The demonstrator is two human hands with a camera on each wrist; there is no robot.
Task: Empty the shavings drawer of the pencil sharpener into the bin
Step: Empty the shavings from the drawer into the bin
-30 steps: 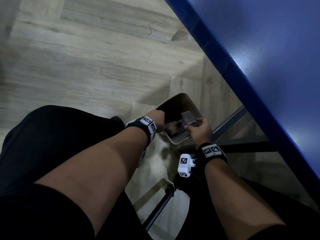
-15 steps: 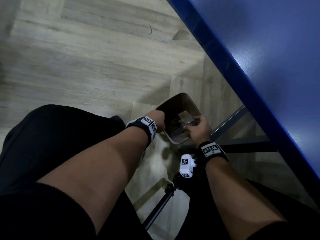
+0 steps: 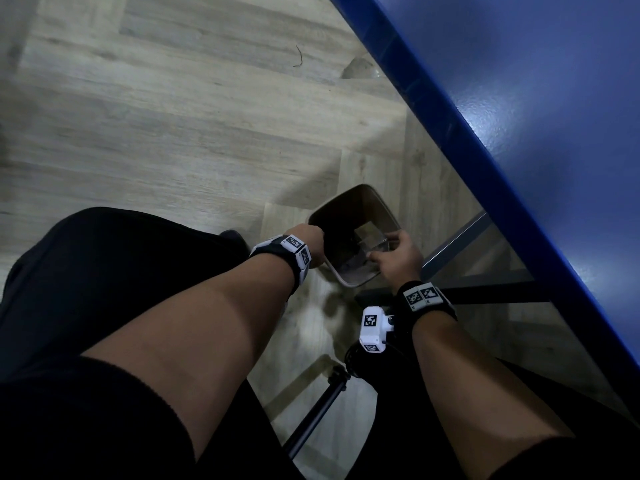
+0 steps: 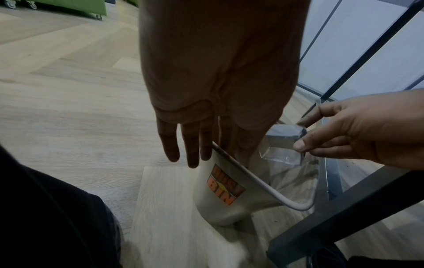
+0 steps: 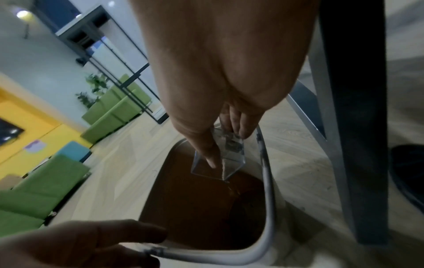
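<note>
Since earlier frame, right hand (image 3: 398, 259) tips clear drawer (image 5: 218, 159) further, fingers pinching it over bin (image 4: 220, 195); left hand (image 4: 195, 130) grips near-left rim. Emptying step; seemingly few shavings left. Next: shake, withdraw.

Under your hands you have a pale wood-plank floor (image 3: 180, 109), its boards meeting at angles. To the right of your right hand runs the blue table (image 3: 540, 109), its edge crossing above the dark metal table frame (image 3: 485, 292). Beyond your left hand, far across the floor, you can see green sofas (image 5: 107, 112) in a row, a leafy plant (image 5: 94, 87) behind them, a yellow wall (image 5: 27, 125) and a white wall (image 5: 45, 59) with dark-framed glass partitions (image 4: 358, 47). A ceiling light (image 5: 21, 14) glows in the far corner
</note>
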